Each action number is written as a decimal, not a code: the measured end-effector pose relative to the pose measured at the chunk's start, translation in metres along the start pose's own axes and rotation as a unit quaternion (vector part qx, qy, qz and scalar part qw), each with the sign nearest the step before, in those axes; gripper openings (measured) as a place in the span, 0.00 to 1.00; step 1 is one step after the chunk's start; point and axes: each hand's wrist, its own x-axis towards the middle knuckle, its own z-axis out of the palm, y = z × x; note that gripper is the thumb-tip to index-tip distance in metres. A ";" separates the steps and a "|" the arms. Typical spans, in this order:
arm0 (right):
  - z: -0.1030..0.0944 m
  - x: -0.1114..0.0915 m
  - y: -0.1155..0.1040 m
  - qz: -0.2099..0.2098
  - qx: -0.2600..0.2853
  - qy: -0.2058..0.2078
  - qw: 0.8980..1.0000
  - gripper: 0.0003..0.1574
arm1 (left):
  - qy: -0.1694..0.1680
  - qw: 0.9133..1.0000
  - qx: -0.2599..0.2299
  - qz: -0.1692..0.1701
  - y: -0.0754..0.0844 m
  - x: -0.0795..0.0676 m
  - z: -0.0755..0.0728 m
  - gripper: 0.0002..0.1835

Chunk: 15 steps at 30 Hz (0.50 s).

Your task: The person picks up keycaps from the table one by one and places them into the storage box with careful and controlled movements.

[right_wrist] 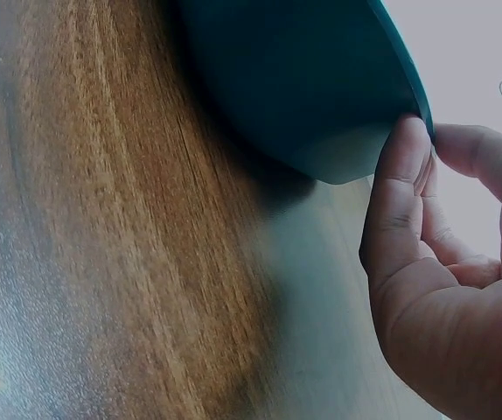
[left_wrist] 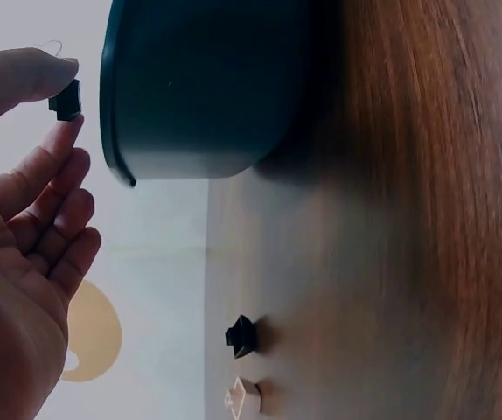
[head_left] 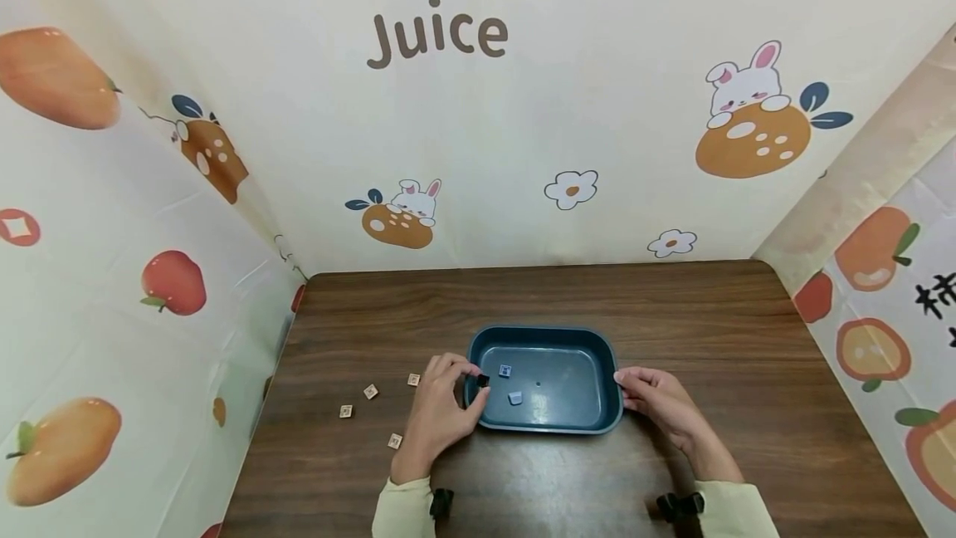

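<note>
Thumb and index fingertip of my left hand [head_left: 441,409] pinch a small black square piece [left_wrist: 66,101] with a stub, like a keyboard switch. In the left wrist view it is higher than the rim of the dark teal tray [head_left: 553,425]; in the head view it overlaps the tray's left edge. My right hand [head_left: 665,405] grips the tray's right rim between thumb and fingers, seen close in the right wrist view. Inside the tray, toward its left side, lie a blue square piece [head_left: 505,371] and a light blue piece [head_left: 515,398].
Several beige square pieces, one of them a beige piece [head_left: 371,391], lie on the wooden table [head_left: 568,480] left of the tray. A black piece [left_wrist: 244,337] stands near a beige one in the left wrist view. Printed cloth walls [head_left: 582,106] border the table's back and sides.
</note>
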 end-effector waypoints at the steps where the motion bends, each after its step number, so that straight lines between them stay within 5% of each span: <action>1: 0.000 0.000 0.000 -0.002 0.001 -0.001 1.000 0.26 | -0.002 1.000 -0.001 0.000 0.001 0.000 0.001 0.12; 15: -0.002 0.000 0.001 -0.011 0.011 -0.009 1.000 0.21 | -0.003 0.999 -0.009 0.030 0.007 0.005 0.015 0.10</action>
